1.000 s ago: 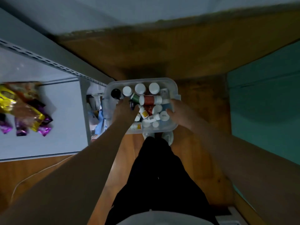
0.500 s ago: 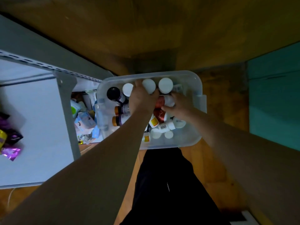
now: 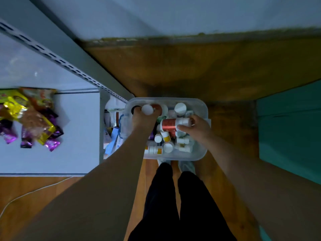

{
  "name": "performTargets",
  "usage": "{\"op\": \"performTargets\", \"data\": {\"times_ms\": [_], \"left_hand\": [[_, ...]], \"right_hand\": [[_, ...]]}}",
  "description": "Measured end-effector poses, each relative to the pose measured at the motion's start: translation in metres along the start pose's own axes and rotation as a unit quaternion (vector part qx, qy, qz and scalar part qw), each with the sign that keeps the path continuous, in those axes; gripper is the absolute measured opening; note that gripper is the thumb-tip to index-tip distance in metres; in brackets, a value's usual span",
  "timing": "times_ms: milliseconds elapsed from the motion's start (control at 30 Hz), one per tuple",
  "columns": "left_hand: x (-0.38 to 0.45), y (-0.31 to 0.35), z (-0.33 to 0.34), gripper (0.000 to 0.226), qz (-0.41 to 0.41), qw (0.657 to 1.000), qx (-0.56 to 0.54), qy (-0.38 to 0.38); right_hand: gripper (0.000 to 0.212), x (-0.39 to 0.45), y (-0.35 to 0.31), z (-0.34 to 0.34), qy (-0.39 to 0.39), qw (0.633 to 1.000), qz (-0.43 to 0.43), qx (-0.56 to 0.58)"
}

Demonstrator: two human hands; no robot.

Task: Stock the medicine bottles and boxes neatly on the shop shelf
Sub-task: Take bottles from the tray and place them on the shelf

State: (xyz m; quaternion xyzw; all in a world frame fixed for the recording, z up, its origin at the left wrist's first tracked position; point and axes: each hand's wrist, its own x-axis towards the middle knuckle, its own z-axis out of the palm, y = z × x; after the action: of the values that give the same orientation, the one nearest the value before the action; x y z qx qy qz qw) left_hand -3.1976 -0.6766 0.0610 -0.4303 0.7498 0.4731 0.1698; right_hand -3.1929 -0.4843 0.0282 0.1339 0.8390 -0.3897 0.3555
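A clear plastic bin (image 3: 202, 152) sits on the wooden floor in front of my feet, filled with several medicine bottles. My left hand (image 3: 142, 120) grips a bottle with a white cap (image 3: 147, 109) at the bin's far left. My right hand (image 3: 195, 127) holds a red-labelled bottle (image 3: 171, 125) with a white cap, lying on its side above the pile. Small white and orange-labelled bottles (image 3: 156, 150) lie at the bin's near side. The grey metal shelf (image 3: 78, 133) stands to the left.
Shiny yellow and purple snack packets (image 3: 29, 119) lie on the upper shelf board. Boxes and blue packets (image 3: 112, 136) crowd a lower shelf beside the bin. A teal cabinet (image 3: 290, 127) stands at right. A white cable (image 3: 34, 190) runs over the floor at left.
The camera has risen away from the bin. My left hand moved to the far left of the bin onto a white-capped bottle; my right hand lifted the red-labelled bottle.
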Motion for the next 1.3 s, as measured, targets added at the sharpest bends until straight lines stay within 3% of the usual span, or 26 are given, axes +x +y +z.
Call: {"op": "performTargets", "data": {"times_ms": [100, 167, 267, 333, 433, 533, 600, 667, 767, 833, 933, 1033, 1300], "left_hand": [[-0.041, 0.006, -0.016, 0.016, -0.028, 0.994, -0.102, 0.025], [-0.075, 0.004, -0.025, 0.021, -0.047, 0.981, -0.185, 0.027], [-0.118, 0.001, -0.035, 0.046, -0.080, 0.953, -0.290, 0.021], [-0.143, -0.001, -0.040, 0.045, -0.098, 0.923, -0.372, 0.010], [-0.179, 0.008, -0.049, 0.042, -0.082, 0.906, -0.415, 0.014], [-0.210, 0.028, -0.070, 0.035, -0.071, 0.852, -0.519, -0.005], [-0.233, 0.041, -0.091, 0.031, -0.025, 0.823, -0.567, -0.026], [-0.257, 0.051, -0.116, 0.030, 0.037, 0.809, -0.585, -0.045], [-0.294, 0.061, -0.162, 0.048, 0.142, 0.801, -0.577, -0.077], [-0.318, 0.064, -0.196, 0.063, 0.220, 0.786, -0.568, -0.108], [-0.357, 0.065, -0.250, 0.066, 0.297, 0.765, -0.560, -0.113], [-0.389, 0.053, -0.304, 0.066, 0.337, 0.760, -0.553, -0.063], [-0.451, -0.020, -0.436, 0.043, 0.361, 0.780, -0.478, 0.183]], "right_hand": [[0.059, -0.028, -0.010, -0.020, 0.020, 0.999, 0.020, 0.039], [0.056, -0.048, -0.021, -0.036, 0.037, 0.997, 0.012, 0.067], [0.053, -0.077, -0.046, -0.064, 0.042, 0.989, -0.004, 0.140], [0.049, -0.094, -0.068, -0.082, 0.035, 0.987, -0.031, 0.153], [0.048, -0.117, -0.112, -0.105, 0.009, 0.980, -0.078, 0.185], [0.052, -0.142, -0.166, -0.120, -0.013, 0.963, -0.141, 0.228], [0.065, -0.165, -0.204, -0.126, -0.030, 0.950, -0.177, 0.255], [0.061, -0.195, -0.240, -0.129, -0.060, 0.931, -0.214, 0.288], [0.059, -0.250, -0.292, -0.127, -0.099, 0.903, -0.262, 0.326], [0.051, -0.289, -0.324, -0.122, -0.129, 0.884, -0.299, 0.335], [0.035, -0.349, -0.369, -0.105, -0.171, 0.852, -0.361, 0.339], [0.043, -0.408, -0.407, -0.072, -0.186, 0.828, -0.412, 0.333], [0.040, -0.533, -0.459, 0.054, -0.229, 0.791, -0.503, 0.262]]}}
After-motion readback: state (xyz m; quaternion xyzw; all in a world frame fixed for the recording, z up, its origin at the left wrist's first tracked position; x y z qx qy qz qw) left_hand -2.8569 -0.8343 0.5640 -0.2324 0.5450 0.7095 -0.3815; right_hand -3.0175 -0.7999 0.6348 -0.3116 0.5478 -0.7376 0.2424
